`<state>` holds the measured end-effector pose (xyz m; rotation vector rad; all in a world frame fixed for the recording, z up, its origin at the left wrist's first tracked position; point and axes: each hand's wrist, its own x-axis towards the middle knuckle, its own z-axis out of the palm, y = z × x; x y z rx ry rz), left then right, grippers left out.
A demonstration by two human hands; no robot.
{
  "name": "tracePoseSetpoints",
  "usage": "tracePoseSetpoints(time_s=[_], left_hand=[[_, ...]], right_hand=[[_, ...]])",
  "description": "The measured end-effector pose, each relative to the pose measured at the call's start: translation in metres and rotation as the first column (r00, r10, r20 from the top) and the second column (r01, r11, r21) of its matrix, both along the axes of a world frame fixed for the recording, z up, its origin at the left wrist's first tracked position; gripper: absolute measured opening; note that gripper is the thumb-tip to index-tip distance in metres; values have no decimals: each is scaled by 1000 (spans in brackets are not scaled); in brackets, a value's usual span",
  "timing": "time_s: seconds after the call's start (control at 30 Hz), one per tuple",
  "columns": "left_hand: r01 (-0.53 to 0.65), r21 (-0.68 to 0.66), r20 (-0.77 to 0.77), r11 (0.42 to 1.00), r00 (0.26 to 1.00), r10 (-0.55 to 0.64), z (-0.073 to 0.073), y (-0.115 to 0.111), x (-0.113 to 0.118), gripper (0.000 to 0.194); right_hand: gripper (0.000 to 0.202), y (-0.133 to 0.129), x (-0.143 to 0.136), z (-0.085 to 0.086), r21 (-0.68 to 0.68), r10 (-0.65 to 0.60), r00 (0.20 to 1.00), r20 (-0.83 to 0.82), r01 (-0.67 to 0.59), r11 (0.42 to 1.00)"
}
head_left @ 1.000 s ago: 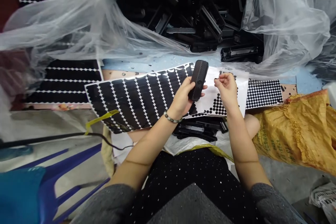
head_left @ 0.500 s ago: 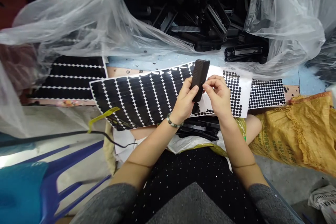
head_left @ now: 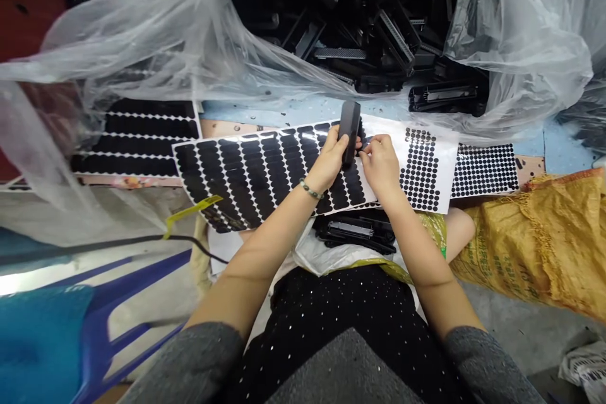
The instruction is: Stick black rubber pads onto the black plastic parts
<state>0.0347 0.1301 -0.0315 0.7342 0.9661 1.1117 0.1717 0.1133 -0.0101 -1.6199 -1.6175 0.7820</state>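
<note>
My left hand (head_left: 330, 159), with a beaded bracelet at the wrist, grips a narrow black case (head_left: 350, 126) upright above the sheets. Close by on its right, my right hand (head_left: 382, 164) has thumb and fingertips pinched together near the case's lower edge; whatever they hold is too small to name. Beneath both hands lies a sheet of long black stickers (head_left: 265, 170). A white sheet with small black dots (head_left: 420, 167) is to the right of my right hand.
Black cases (head_left: 392, 38) are heaped behind, framed by clear plastic (head_left: 175, 44). More black parts (head_left: 357, 231) rest on a bag at my lap. A yellow woven sack (head_left: 544, 240) lies right, a blue chair (head_left: 104, 328) left.
The black case has turned and shifted slightly left in my left hand. My right hand has moved left and down a little, its fingers now lower beside the case.
</note>
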Motion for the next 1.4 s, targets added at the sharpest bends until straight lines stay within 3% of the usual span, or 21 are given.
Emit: tracePoseSetpoints(time_s=[0.1, 0.23, 0.33, 0.5, 0.67, 0.87, 1.13, 1.23, 1.3, 1.4], left_hand=[[-2, -44, 116, 999, 993, 7, 2, -1, -2, 29], [-25, 134, 249, 991, 969, -9, 25, -19, -8, 48], [-75, 206, 243, 976, 970, 23, 40, -34, -7, 54], [-56, 283, 177, 958, 984, 5, 45, -47, -1, 46], [-59, 292, 171, 955, 985, 8, 49, -50, -1, 45], [-74, 334, 174, 940, 985, 15, 54, -52, 1, 46], [-127, 367, 135, 921, 987, 82, 60, -62, 4, 41], [-167, 373, 168, 912, 980, 110, 59, -62, 4, 38], [-180, 393, 180, 902, 977, 116, 57, -60, 6, 39], [-170, 457, 156, 873, 982, 109, 54, -60, 10, 40]], right_hand=[[14, -7, 3, 13, 45, 32, 989, -141, -26, 999], [21, -16, 10, 37, -10, -87, 875, -476, 93, 996], [25, -23, 6, 51, -59, -92, 819, -567, 71, 996], [25, -30, -5, 60, 8, -69, 835, -546, 87, 996], [18, -33, -4, 60, 69, -23, 891, -454, 61, 996], [15, -35, -4, 61, 150, -12, 897, -441, 87, 985], [9, -48, -9, 79, 339, -121, 983, -134, 161, 927], [36, -49, -4, 74, 256, -159, 976, -146, 192, 947], [58, -47, -3, 67, 169, -118, 955, -271, 168, 971], [68, -41, -5, 56, 65, -30, 885, -464, 68, 996]])
